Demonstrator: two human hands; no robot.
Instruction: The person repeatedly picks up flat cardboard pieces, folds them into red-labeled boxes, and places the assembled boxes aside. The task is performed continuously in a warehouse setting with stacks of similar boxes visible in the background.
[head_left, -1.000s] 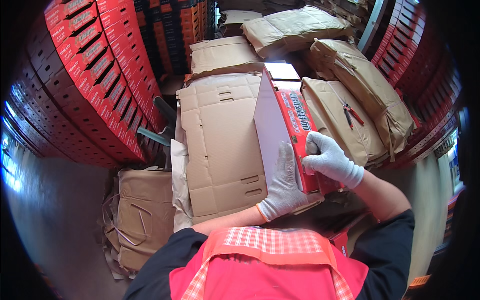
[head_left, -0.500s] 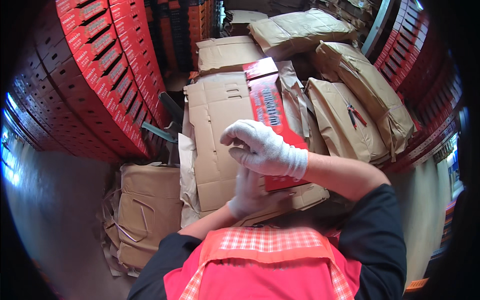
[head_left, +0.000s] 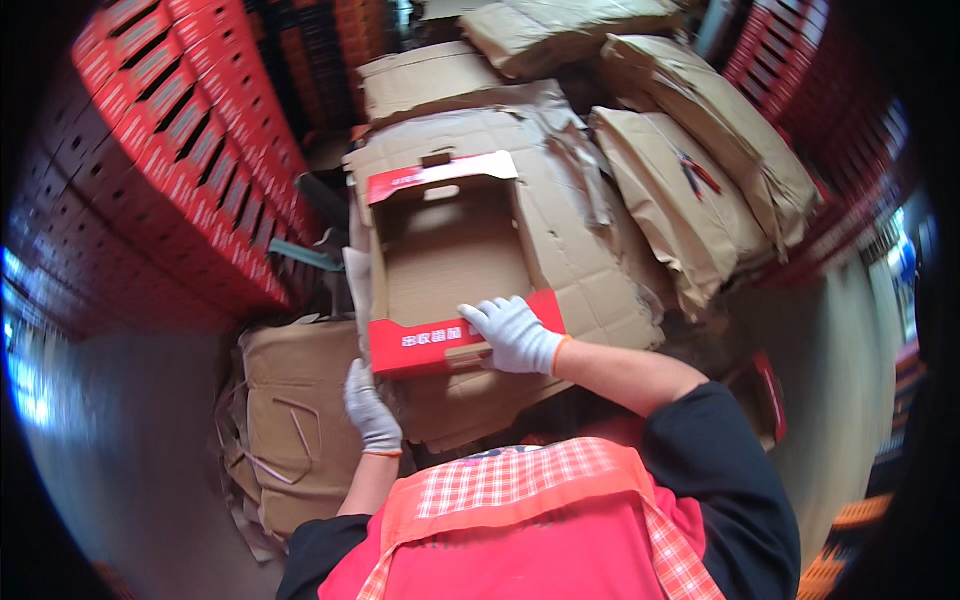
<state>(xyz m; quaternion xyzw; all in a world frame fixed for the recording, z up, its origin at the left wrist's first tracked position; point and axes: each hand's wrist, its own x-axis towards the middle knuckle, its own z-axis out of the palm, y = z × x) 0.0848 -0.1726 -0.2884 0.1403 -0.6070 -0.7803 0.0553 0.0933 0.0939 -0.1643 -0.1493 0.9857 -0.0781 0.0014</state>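
Note:
A cardboard box (head_left: 455, 262), open at the top with red and white printed ends, lies on flattened cardboard sheets (head_left: 590, 265) in front of me. My right hand (head_left: 515, 336), in a white knit glove, grips the near red wall toward its right end, fingers over the rim. Just outside the box's near left corner is my left hand (head_left: 373, 412), gloved too. Its fingers are stretched out and nothing is in them; whether they touch the corner I cannot tell.
Tall stacks of red boxes (head_left: 205, 130) rise on the left and right. Paper-wrapped bundles (head_left: 690, 190) lie at the back and right, with red-handled pliers (head_left: 700, 175) on one. Another wrapped bundle (head_left: 300, 420) stands at the lower left. A red-edged box (head_left: 768, 400) is near my right elbow.
The tilted, folded-looking red-printed cardboard is now an open box lying level on the sheets. My right hand has come down onto its near wall; my left hand has moved left to its corner.

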